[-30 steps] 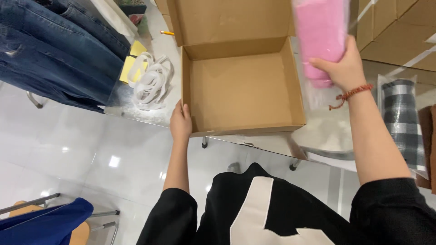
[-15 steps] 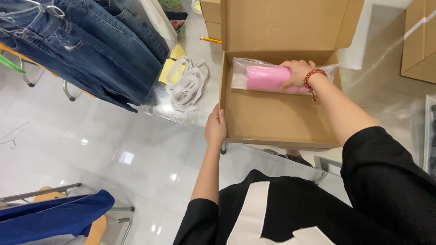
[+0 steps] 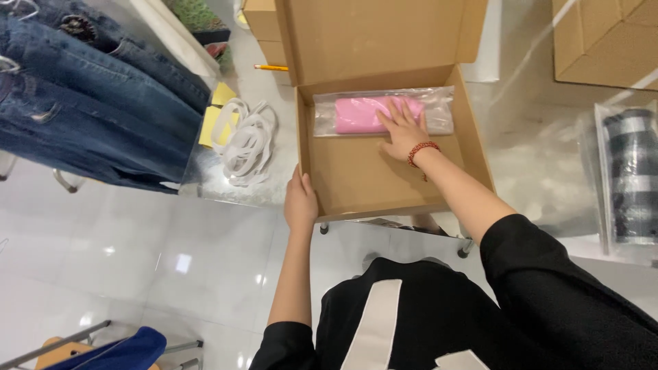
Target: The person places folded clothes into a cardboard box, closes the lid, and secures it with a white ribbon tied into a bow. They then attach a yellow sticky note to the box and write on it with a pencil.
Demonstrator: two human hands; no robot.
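An open brown cardboard box [image 3: 356, 185] sits on a glass table, its lid standing up at the back. Inside, against the far wall, lies a pink folded item in a clear plastic bag [image 3: 360, 114]. My right hand [image 3: 403, 130], with a red bead bracelet at the wrist, rests flat on the right part of that bag, fingers spread. My left hand [image 3: 300, 200] grips the box's near left corner from outside.
White straps [image 3: 245, 137] and a yellow card [image 3: 218, 113] lie left of the box. Blue jeans [image 3: 82, 89] hang at the far left. A bagged black-and-white checked item [image 3: 632, 175] lies at the right. More cardboard boxes [image 3: 603, 41] stand behind. A pencil [image 3: 271, 68] lies near the lid.
My right hand brought the bagged pink item down from above into the box and now lies flat on it. My left hand stayed on the box's corner.
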